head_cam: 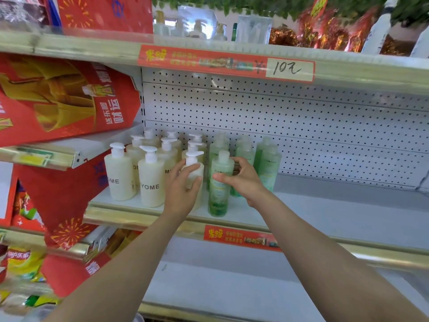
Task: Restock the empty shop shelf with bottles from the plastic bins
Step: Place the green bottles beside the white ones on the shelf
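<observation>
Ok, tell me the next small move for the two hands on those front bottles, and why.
Probably let go of both and draw the hands back. The cream pump bottle under the left hand and the green bottle in the right hand both appear upright at the shelf front, in line with their rows.

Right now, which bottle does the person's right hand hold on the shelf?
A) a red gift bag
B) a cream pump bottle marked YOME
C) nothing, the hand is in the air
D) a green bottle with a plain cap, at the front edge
D: the right hand wraps the green bottle at the shelf front, while the left hand rests on a cream pump bottle.
</observation>
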Action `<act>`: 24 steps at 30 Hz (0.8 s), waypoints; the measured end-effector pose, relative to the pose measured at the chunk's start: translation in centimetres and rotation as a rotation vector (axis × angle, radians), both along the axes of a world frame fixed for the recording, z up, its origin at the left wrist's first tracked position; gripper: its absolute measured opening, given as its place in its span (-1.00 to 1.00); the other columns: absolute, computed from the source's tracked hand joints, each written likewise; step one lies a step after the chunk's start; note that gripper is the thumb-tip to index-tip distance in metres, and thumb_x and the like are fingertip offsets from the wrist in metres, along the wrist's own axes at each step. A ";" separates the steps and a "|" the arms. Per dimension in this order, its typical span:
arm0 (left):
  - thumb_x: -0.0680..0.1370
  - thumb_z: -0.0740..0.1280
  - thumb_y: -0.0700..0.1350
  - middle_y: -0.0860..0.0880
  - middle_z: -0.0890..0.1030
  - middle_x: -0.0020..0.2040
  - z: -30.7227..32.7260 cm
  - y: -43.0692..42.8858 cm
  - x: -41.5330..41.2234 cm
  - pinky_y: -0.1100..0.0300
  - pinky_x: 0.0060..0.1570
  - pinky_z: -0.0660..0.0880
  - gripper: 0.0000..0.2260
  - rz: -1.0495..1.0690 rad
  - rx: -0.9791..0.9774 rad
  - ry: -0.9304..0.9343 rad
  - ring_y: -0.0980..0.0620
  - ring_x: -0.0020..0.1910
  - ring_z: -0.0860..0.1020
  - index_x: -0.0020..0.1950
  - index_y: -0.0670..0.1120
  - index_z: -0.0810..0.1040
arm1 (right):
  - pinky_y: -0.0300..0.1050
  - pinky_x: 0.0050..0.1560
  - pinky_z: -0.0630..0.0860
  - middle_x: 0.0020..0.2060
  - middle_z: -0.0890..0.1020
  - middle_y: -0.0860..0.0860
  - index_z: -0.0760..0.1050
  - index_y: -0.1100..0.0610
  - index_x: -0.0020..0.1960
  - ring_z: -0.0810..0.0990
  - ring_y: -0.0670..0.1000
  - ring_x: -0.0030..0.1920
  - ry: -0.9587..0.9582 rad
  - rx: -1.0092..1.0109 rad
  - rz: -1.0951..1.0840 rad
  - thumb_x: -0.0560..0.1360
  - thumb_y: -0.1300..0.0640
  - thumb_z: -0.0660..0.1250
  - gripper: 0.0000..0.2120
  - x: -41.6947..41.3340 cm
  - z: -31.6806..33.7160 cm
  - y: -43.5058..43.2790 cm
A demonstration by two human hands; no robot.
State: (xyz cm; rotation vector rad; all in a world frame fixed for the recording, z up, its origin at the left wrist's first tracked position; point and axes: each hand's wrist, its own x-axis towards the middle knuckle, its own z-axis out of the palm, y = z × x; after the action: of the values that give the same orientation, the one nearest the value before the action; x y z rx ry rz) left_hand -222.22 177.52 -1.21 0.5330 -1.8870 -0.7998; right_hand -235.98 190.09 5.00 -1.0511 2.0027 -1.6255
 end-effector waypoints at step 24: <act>0.48 0.47 -0.09 -0.09 0.36 0.50 9.8 -3.5 17.6 0.00 0.44 0.23 -0.51 0.071 -0.160 -0.297 -0.11 0.50 0.25 0.40 0.04 0.47 | 0.01 0.36 0.33 0.47 0.35 0.04 0.25 0.00 0.53 0.25 0.09 0.49 0.892 0.304 -0.334 0.48 -0.11 0.43 -0.30 17.5 8.7 -0.4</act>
State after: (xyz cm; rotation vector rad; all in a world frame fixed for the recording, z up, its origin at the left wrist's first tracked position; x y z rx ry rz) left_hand -204.59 174.03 8.62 0.6418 -2.1689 -0.5390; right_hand -218.44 189.73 13.66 -1.5454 3.0037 -0.9672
